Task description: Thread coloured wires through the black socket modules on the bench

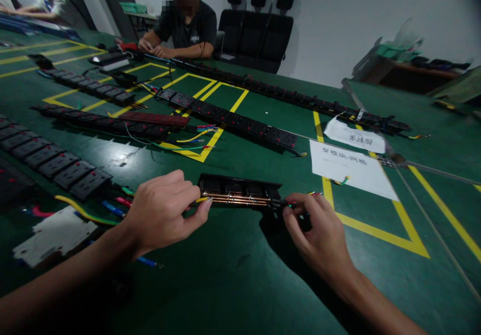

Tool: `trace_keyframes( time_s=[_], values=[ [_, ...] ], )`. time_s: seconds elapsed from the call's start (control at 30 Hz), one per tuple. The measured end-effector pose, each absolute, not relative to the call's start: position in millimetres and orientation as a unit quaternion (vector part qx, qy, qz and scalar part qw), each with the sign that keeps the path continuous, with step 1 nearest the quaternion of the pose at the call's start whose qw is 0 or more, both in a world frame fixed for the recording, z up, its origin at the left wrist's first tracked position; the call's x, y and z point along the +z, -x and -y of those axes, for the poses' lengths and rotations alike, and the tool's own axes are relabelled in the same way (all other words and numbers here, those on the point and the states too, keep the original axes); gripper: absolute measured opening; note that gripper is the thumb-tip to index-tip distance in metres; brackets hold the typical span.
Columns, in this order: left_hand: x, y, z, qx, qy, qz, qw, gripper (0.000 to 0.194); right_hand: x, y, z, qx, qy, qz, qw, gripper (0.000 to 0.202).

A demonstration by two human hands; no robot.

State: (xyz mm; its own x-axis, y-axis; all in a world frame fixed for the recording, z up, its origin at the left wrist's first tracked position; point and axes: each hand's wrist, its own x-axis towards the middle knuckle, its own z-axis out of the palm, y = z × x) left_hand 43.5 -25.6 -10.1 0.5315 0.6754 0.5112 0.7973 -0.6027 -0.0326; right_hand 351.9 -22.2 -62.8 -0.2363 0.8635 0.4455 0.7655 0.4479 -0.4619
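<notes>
In front of me is a short black socket strip housing [240, 182], its underside showing several compartments. Thin copper rods [238, 200] run along its near edge. At their left end my left hand [165, 207] is closed, thumb and forefinger pinching a short yellow wire [202, 200]. My right hand [319, 230] is closed at the other end, pinching black-sleeved wires [280, 203] that come off the rods. Its remaining fingers are curled and partly hidden. The housing's contact with the table is hard to make out.
Long black socket strips [229, 117] lie across the green table [233, 280], which has yellow tape outlines [379, 232]. A white breaker-like block [56, 235] with coloured wires sits at left. Paper labels [349, 167] lie at right. A co-worker [188, 29] sits across the table.
</notes>
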Motion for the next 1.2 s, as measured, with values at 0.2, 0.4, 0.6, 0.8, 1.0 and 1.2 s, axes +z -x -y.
trace_keyframes(
  time_s=[0.2, 0.4, 0.6, 0.8, 1.0, 1.2],
  values=[
    [-10.6, -42.9, 25.6, -0.232, 0.867, 0.422, 0.128, 0.035, -62.4, -352.3, 22.4, 0.075, 0.520, 0.782, 0.336, 0.014],
    [-10.2, -42.8, 26.3, -0.231, 0.865, 0.425, 0.135, 0.035, -62.3, -352.2, 21.8, 0.073, 0.518, 0.784, 0.335, 0.014],
    [-10.3, -43.6, 27.1, -0.232, 0.858, 0.437, 0.137, 0.035, -62.1, -352.4, 22.2, 0.076, 0.518, 0.782, 0.337, 0.013],
    [-12.7, -43.9, 26.9, -0.239, 0.855, 0.439, 0.143, 0.034, -62.5, -351.4, 20.9, 0.069, 0.512, 0.788, 0.336, 0.013],
    [-12.8, -44.8, 25.9, -0.236, 0.852, 0.440, 0.160, 0.035, -62.0, -351.3, 21.3, 0.061, 0.510, 0.791, 0.332, 0.013],
    [-12.3, -45.1, 25.7, -0.236, 0.856, 0.437, 0.142, 0.036, -62.0, -352.3, 22.6, 0.063, 0.510, 0.792, 0.331, 0.013]
  ],
)
